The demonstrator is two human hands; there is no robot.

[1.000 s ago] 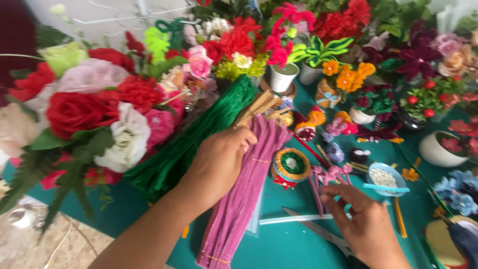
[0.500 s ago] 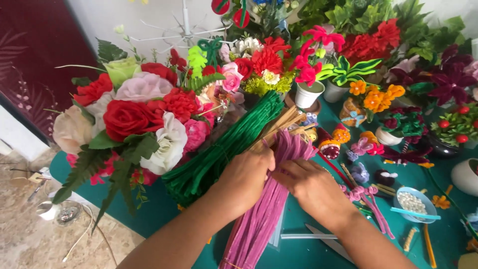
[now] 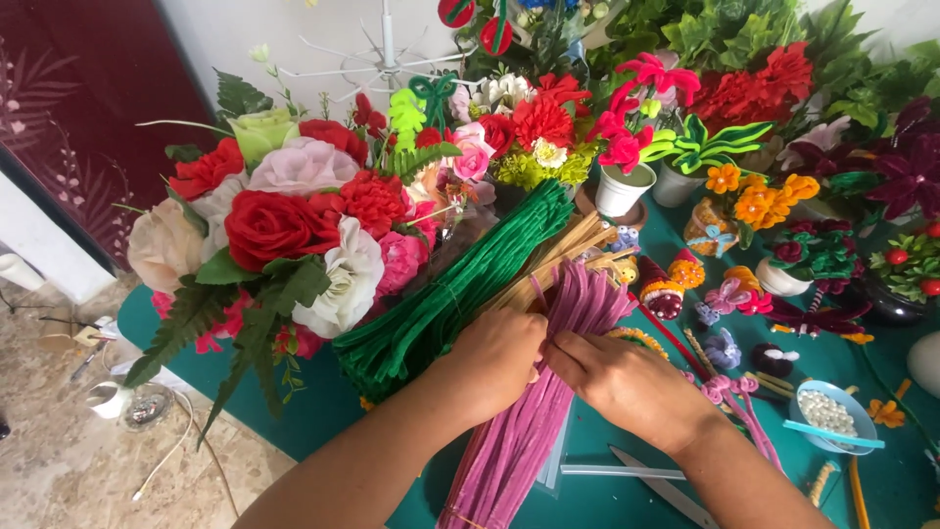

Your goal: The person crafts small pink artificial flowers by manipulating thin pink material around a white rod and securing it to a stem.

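Right hand (image 3: 627, 377) moved from table edge at 4 o'clock onto mauve pipe-cleaner bundle (image 3: 534, 421), meeting left hand (image 3: 494, 358); both pinch-closed on strands at bundle centre, beside green bundle (image 3: 450, 294) at 10 o'clock.

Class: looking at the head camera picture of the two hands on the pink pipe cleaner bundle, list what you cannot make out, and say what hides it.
- Fingertips of the left hand and right hand: tucked into the pink pipe cleaner bundle, so the exact grip is hidden.
- Lower end of the bundle: cut off by the bottom edge.
- Scissors: handles hidden under the right forearm.
- Beads in the small blue bowl: too small to tell apart.
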